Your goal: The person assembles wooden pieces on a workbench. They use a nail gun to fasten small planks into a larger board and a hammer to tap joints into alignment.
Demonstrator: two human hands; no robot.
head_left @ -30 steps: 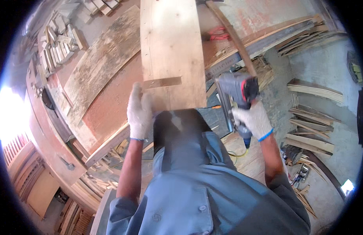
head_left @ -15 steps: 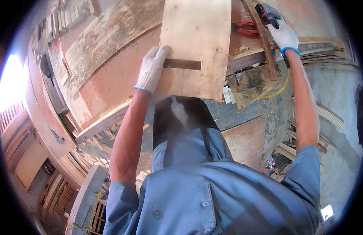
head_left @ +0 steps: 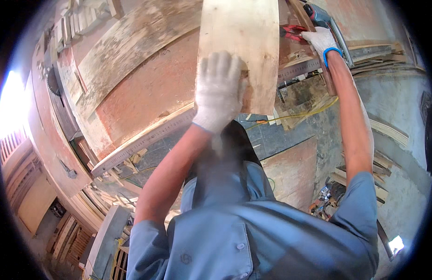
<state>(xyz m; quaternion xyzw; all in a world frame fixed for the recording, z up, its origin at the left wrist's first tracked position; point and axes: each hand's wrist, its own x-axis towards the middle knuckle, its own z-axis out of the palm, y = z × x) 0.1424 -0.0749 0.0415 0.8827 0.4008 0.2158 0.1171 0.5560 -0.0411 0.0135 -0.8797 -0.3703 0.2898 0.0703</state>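
Note:
My left hand (head_left: 219, 88), in a white knit glove, lies flat with fingers spread on a pale plywood board (head_left: 244, 32). The palm covers most of the dark slot cut through that board near its near end. At the far right my gloved right hand (head_left: 322, 41) stretches its fingers to the left. Its fingertips are at the handle ends of red-handled pliers (head_left: 293, 31), over a narrow wooden strip (head_left: 328, 81). Just beyond that hand lies a grey and black nail gun (head_left: 318, 15) with a long metal magazine, out of its grasp.
A metal rule (head_left: 146, 140) runs along the bench's front edge. A stained, curved-edge sheet (head_left: 132, 46) lies at the left, near a round saw blade (head_left: 52, 81). Wood offcuts (head_left: 87, 18) sit at the back left. A yellow hose (head_left: 314, 112) hangs below the bench.
My right hand has let go of the nail gun and moved left to the pliers. My left hand has gone from the board's left edge to flat over its slot. The board shifted slightly right.

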